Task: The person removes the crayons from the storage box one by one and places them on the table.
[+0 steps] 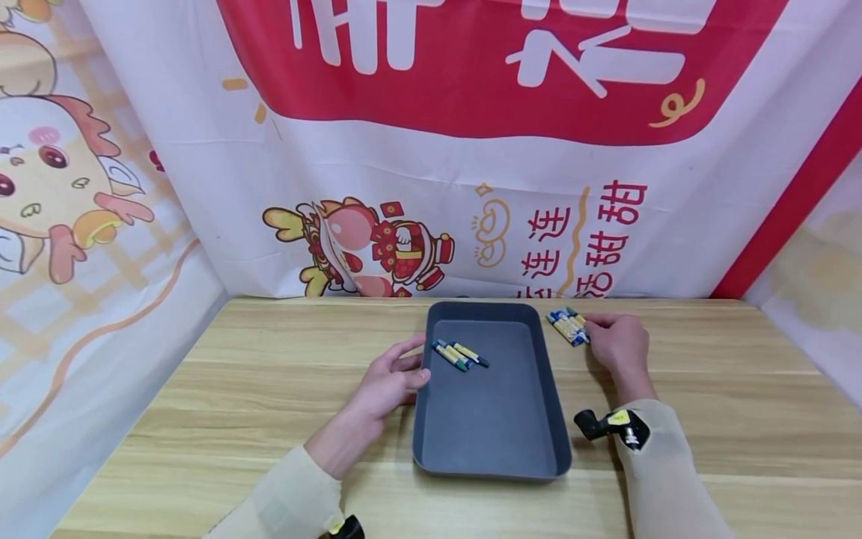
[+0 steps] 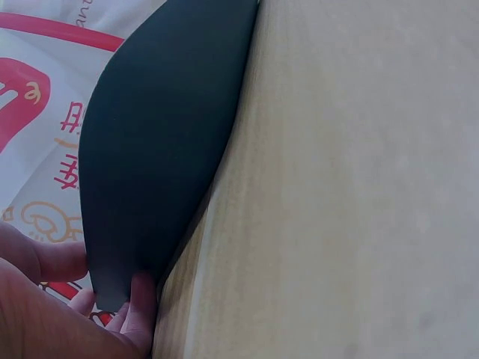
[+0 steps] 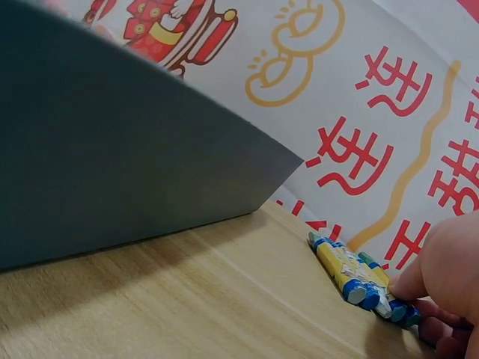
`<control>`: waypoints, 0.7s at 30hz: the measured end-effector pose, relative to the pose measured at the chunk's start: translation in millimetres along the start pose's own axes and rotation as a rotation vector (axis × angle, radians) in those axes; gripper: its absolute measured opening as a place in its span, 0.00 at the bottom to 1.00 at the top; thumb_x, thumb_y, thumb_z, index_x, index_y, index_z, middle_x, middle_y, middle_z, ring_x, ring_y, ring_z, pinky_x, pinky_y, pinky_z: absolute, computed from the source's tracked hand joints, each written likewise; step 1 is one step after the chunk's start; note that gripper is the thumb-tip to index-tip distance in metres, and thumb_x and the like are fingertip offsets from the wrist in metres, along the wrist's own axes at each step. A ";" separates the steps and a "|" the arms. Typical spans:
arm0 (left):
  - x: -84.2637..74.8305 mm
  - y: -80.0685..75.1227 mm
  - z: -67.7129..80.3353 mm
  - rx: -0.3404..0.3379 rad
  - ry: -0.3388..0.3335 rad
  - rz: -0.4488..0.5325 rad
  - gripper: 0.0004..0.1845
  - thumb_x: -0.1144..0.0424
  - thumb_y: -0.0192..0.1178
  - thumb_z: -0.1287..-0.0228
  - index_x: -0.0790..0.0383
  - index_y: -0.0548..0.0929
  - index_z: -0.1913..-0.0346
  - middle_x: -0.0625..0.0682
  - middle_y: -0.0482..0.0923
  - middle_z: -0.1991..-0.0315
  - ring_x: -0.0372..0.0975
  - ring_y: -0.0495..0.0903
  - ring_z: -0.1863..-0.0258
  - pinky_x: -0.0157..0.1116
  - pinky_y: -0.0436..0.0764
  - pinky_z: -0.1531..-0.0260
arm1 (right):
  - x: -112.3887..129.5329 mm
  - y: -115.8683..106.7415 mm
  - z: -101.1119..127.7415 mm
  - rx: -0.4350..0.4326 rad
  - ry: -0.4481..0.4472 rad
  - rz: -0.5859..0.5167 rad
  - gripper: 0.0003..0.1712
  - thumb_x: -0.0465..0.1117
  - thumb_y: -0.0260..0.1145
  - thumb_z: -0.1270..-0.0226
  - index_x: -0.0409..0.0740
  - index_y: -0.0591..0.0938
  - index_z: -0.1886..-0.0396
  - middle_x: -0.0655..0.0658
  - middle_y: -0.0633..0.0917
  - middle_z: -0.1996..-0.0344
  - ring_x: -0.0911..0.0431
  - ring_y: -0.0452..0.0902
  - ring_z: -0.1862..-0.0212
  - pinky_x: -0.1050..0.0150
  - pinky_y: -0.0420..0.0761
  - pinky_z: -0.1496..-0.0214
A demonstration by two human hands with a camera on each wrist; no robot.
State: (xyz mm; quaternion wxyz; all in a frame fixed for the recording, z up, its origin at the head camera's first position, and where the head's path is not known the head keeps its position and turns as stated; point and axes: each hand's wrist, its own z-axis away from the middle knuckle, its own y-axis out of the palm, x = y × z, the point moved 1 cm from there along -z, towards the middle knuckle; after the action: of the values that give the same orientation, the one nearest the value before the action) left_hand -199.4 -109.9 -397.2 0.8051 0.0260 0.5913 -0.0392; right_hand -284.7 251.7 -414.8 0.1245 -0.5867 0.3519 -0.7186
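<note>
A dark grey rectangular tray (image 1: 488, 408) lies on the table with several crayons (image 1: 460, 355) in yellow wrappers near its left wall. My left hand (image 1: 390, 378) grips that side, thumb over the rim and fingers along the outer wall (image 2: 161, 134). Beyond the tray's far right corner, more crayons (image 1: 566, 327) lie side by side, their wrappers yellow and blue. My right hand (image 1: 619, 346) pinches the crayon at the right end of this row. In the right wrist view, the thumb presses on the crayons (image 3: 355, 277) while the fingers curl behind, partly hidden.
The light wooden table (image 1: 283, 389) reaches back to a white and red printed cloth (image 1: 417, 187) hung behind it. Another printed cloth (image 1: 87, 224) hangs along the left side. A small black wrist camera (image 1: 609, 425) sits on the right sleeve, close to the tray's right wall.
</note>
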 end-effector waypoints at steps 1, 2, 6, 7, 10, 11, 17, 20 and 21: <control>0.1 -0.1 0.0 0.000 0.000 0.000 0.33 0.70 0.62 0.26 0.48 0.72 0.22 0.63 0.73 0.24 0.50 0.84 0.37 0.47 0.83 0.41 | 0.4 0.0 0.6 0.002 0.003 0.001 0.21 0.46 0.59 0.18 0.41 0.85 0.34 0.32 0.84 0.34 0.37 0.76 0.31 0.41 0.75 0.30; 0.4 -0.2 -0.1 0.000 0.000 0.000 0.33 0.70 0.62 0.26 0.48 0.72 0.22 0.63 0.73 0.24 0.50 0.84 0.38 0.47 0.83 0.42 | 0.8 0.1 0.9 0.003 0.006 0.000 0.21 0.46 0.59 0.18 0.41 0.85 0.34 0.32 0.84 0.34 0.37 0.76 0.31 0.41 0.75 0.30; 0.7 -0.7 -0.4 0.002 0.003 0.003 0.33 0.71 0.62 0.26 0.48 0.72 0.22 0.63 0.73 0.24 0.49 0.85 0.39 0.46 0.84 0.43 | 2.1 0.0 1.9 0.007 0.016 0.002 0.22 0.46 0.59 0.18 0.42 0.85 0.34 0.32 0.83 0.34 0.38 0.76 0.31 0.41 0.75 0.29; 0.9 -0.7 -0.5 0.002 0.003 0.003 0.33 0.71 0.62 0.26 0.48 0.72 0.22 0.63 0.73 0.24 0.49 0.85 0.39 0.45 0.84 0.43 | 2.4 -0.2 2.3 0.010 0.019 0.002 0.22 0.46 0.59 0.18 0.42 0.85 0.34 0.32 0.83 0.33 0.38 0.75 0.31 0.41 0.75 0.29; 1.2 -0.7 -0.8 0.003 0.006 0.004 0.33 0.71 0.61 0.26 0.48 0.72 0.22 0.63 0.73 0.25 0.49 0.85 0.39 0.45 0.84 0.44 | 3.0 -0.7 2.5 0.014 0.023 0.003 0.23 0.47 0.59 0.18 0.42 0.84 0.34 0.33 0.83 0.33 0.37 0.75 0.30 0.41 0.74 0.28; 1.2 -0.7 -0.9 0.004 0.007 0.005 0.33 0.71 0.61 0.26 0.48 0.72 0.22 0.63 0.73 0.25 0.49 0.85 0.39 0.44 0.84 0.44 | 3.2 -0.9 2.5 0.014 0.023 0.002 0.23 0.47 0.59 0.18 0.42 0.84 0.33 0.32 0.83 0.33 0.37 0.75 0.30 0.41 0.74 0.28; 1.3 -0.6 -1.1 0.005 0.006 0.007 0.33 0.71 0.61 0.26 0.48 0.72 0.22 0.63 0.74 0.25 0.48 0.85 0.40 0.44 0.84 0.45 | 6.3 -2.8 2.5 0.024 0.046 -0.038 0.25 0.49 0.60 0.19 0.42 0.82 0.30 0.33 0.82 0.31 0.38 0.74 0.29 0.42 0.74 0.28; 1.3 -0.7 -0.9 0.004 0.005 0.006 0.33 0.71 0.61 0.26 0.48 0.72 0.22 0.63 0.73 0.25 0.49 0.85 0.39 0.45 0.84 0.44 | 12.0 -4.9 4.3 0.033 0.034 -0.041 0.27 0.50 0.60 0.18 0.43 0.80 0.28 0.34 0.81 0.30 0.39 0.74 0.30 0.43 0.76 0.30; 1.3 -0.6 -0.8 0.003 0.004 0.005 0.33 0.70 0.62 0.26 0.48 0.72 0.22 0.63 0.73 0.25 0.49 0.85 0.39 0.45 0.84 0.44 | 15.1 -5.7 5.5 0.037 0.024 -0.040 0.27 0.51 0.60 0.18 0.43 0.80 0.28 0.34 0.81 0.30 0.39 0.74 0.30 0.43 0.77 0.30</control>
State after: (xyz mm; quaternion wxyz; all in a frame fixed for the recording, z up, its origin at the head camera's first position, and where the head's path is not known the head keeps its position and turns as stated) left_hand -199.8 -110.5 -398.7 0.8040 0.0289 0.5926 -0.0382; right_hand -282.4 244.9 -399.4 0.1166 -0.5826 0.3284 -0.7343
